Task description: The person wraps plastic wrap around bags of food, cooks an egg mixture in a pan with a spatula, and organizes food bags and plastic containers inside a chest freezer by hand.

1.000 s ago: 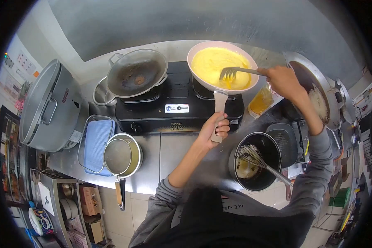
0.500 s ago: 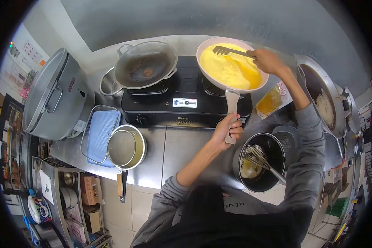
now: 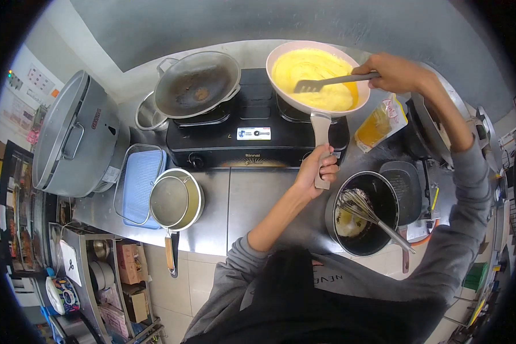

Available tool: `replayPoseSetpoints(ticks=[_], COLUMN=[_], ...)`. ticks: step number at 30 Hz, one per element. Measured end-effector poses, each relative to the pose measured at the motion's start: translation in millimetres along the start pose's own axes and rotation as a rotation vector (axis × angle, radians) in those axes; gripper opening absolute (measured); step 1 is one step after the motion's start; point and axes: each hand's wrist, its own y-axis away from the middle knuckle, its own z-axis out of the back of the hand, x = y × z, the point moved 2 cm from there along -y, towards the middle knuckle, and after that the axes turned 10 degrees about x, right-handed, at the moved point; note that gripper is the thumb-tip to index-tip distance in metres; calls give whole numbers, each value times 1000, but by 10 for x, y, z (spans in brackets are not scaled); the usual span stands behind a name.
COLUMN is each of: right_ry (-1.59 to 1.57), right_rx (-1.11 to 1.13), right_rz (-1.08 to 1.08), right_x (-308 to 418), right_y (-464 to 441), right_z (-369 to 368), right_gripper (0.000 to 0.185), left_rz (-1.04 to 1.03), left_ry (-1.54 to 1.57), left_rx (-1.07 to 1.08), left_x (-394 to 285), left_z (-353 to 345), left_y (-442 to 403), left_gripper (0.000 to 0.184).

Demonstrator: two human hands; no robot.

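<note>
My left hand point(image 3: 317, 170) is wrapped round the handle of a pale pink frying pan point(image 3: 276, 86), which sits over the right burner of the black gas stove point(image 3: 206, 137). Yellow egg mixture point(image 3: 309, 64) spreads across the pan, looking partly set, with a runnier patch at the right. In my right hand point(image 3: 397, 73) is a grey slotted spatula point(image 3: 332, 81), held from the right side. Its slotted head, slightly blurred, is in the egg near the pan's front left part.
A dark wok point(image 3: 198, 86) occupies the left burner. Near my left forearm stands a pot with a strainer point(image 3: 170, 202). A black pot point(image 3: 339, 229) holding a whisk point(image 3: 378, 221) is by my body. Right of the stove lies a pouch of yellow liquid point(image 3: 378, 127).
The spatula head has swept from the back left of the pan toward the front. My right elbow has swung outward to the right. My left hand keeps hold of the handle.
</note>
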Motion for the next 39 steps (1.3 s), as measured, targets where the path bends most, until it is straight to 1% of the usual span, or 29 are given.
replayPoseSetpoints(ticks=[2, 3, 5, 11, 15, 17, 20, 24, 26, 27, 33, 34, 35, 39], right_ry=[111, 113, 301, 324, 306, 310, 272, 211, 250, 249, 128, 136, 143, 195], right_rx=[144, 147, 132, 13, -42, -154, -126, -118, -121, -119, -34, 19, 72, 156], right_rz=[-187, -190, -255, -315, -298, -297, -264, -218, -195, -195, -186, -144, -103, -85], right_x=[149, 174, 181, -333, -605, -656, -625, -522, -451, -433, 47, 121, 159, 130], right_y=[159, 213, 291, 175, -76, -216, -480, -752, -849, -861, -563, -491, -428, -252], right_z=[69, 44, 0, -291, -439, -463, -436, -406, -411, -415, -159, -85, -27, 95], right_gripper=[34, 34, 31, 32, 33, 32, 27, 27, 35, 35, 33, 31, 30, 30], left_rz=[-4, -1, 4, 10, 11, 7, -2, 2, 3, 1, -4, 0, 7, 10], left_ry=[-1, 7, 17, 51, 44, 35, 13, 27, 31, 30, 1, 7, 8, 32], left_rx=[3, 3, 0, 39, 30, 30, 12, 13, 11, 18, 10, 20, 19, 32], left_x=[6, 3, 7, 13, 19, 14, 12, 19, 14, 14, 9, 9, 11, 17], left_z=[1, 2, 10, 11, 31, 6, -10, 3, 9, 17, 13, 16, 23, 25], left_y=[-8, -9, -11, -21, -16, -13, -10, -9, -8, -13, -11, -13, -15, -9], left_gripper=[14, 14, 14, 14, 14, 14, 14, 14, 14, 14, 14, 14, 14, 14])
